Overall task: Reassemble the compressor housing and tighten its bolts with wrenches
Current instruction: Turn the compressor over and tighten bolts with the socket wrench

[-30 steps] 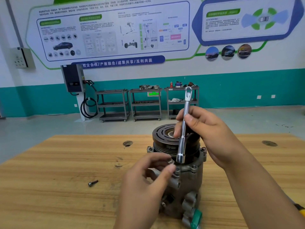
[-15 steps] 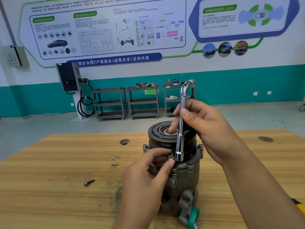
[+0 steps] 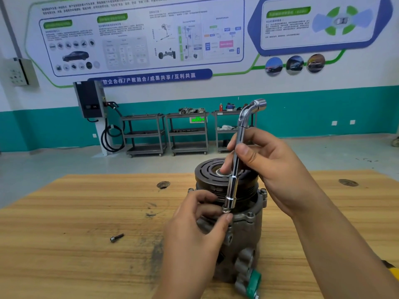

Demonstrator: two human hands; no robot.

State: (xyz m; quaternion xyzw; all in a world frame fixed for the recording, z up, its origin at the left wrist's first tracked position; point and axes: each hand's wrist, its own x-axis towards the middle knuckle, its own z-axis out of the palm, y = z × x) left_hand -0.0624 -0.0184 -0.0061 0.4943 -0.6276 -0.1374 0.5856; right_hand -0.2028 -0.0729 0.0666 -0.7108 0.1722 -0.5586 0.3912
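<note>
Fingers of the right hand are curled round the shaft of a chrome L-shaped socket wrench, with the thumb pressed across its front; the wrench stands nearly upright, leaning slightly right, its bent end uppermost and its socket end down. The socket sits on a small silver bolt at the front rim of a grey cast-metal compressor housing. The left hand has its fingers bent in close, thumb tip and forefinger pinching that bolt just under the socket. The housing stands upright near the middle of a light wooden table, just in front of the person; a black grooved pulley caps it, partly behind the right hand; other bolt heads show round the flange; a green cap covers a port at its lower front. A loose dark bolt lies on the table well to the left of the housing. Grey metal shelf carts stand against the far wall.
</note>
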